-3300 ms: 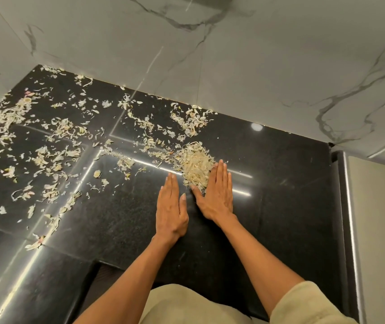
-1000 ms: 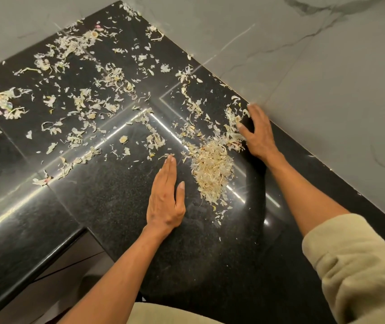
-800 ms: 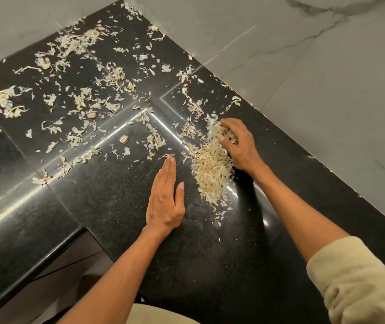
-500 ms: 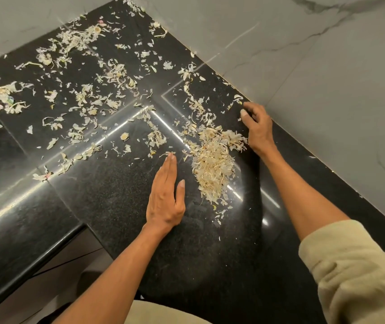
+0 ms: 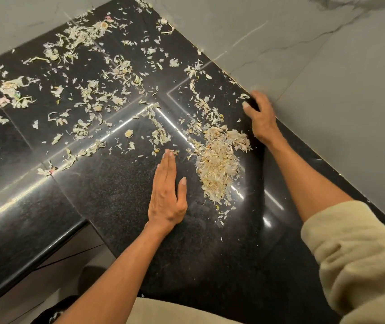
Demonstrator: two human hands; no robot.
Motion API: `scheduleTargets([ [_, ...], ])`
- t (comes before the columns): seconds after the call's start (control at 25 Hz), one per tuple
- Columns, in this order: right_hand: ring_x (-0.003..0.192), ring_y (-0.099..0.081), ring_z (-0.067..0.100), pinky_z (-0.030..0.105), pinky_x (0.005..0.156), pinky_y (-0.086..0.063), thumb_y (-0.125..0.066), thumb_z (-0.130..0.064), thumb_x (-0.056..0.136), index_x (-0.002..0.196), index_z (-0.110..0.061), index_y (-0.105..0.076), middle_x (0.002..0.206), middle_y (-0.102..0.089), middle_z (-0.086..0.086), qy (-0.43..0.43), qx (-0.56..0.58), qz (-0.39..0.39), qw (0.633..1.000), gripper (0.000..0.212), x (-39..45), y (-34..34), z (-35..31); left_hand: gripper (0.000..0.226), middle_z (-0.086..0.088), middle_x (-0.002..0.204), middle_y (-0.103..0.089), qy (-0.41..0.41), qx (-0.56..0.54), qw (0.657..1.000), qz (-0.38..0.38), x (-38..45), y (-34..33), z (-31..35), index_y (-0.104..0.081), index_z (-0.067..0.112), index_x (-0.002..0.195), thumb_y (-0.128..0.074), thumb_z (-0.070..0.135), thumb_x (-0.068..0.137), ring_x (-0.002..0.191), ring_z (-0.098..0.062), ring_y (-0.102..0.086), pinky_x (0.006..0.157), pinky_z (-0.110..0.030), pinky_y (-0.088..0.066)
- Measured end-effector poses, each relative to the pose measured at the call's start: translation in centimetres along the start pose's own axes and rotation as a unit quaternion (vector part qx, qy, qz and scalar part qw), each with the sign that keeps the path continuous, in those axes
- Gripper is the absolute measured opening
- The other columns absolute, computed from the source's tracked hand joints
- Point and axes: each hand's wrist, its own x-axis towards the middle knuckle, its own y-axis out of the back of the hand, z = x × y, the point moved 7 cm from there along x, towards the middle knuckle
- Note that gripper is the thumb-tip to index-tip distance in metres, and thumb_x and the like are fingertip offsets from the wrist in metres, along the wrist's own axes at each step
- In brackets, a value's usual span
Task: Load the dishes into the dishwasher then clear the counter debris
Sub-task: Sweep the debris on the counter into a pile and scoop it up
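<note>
Illumination is moderate and warm in tone. Linear overhead sources produce long specular streaks across the polished black countertop (image 5: 107,190), plus a bright glare spot near the debris pile (image 5: 219,164). The surface mirrors the arms as dark reflections. The marble wall (image 5: 327,66) is evenly lit and low in contrast. Wide-angle distortion bends straight edges toward the frame borders. The right hand (image 5: 260,115) shows slight motion blur; the centre remains sharp.
</note>
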Motion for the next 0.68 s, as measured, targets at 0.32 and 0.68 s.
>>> scheduleTargets([
  [0.32,0.147,-0.030,0.020,0.050,0.122,-0.020,-0.036,-0.055,0.093,0.151,-0.017,-0.041,0.159,-0.037,0.006,0.078,-0.003,-0.112,0.991,0.070,-4.6,-5.7,-4.2,0.063,-0.007,0.167,-0.011,0.002,0.003,1.000,0.005,0.0,0.0,0.0,-0.011,0.008,0.158,-0.038,0.025,0.103,0.154,-0.015,-0.008,0.123,-0.048,-0.020],
  [0.68,0.144,-0.036,0.023,0.042,0.121,-0.026,-0.036,-0.041,0.105,0.153,-0.014,-0.039,0.157,-0.040,0.007,-0.028,-0.087,0.019,0.996,0.055,-3.5,2.3,0.7,0.064,-0.007,0.166,-0.011,0.003,0.015,1.000,-0.004,-0.2,-0.1,-0.2,-0.012,0.007,0.158,-0.038,0.025,0.103,0.154,-0.014,-0.007,0.125,-0.043,-0.015],
])
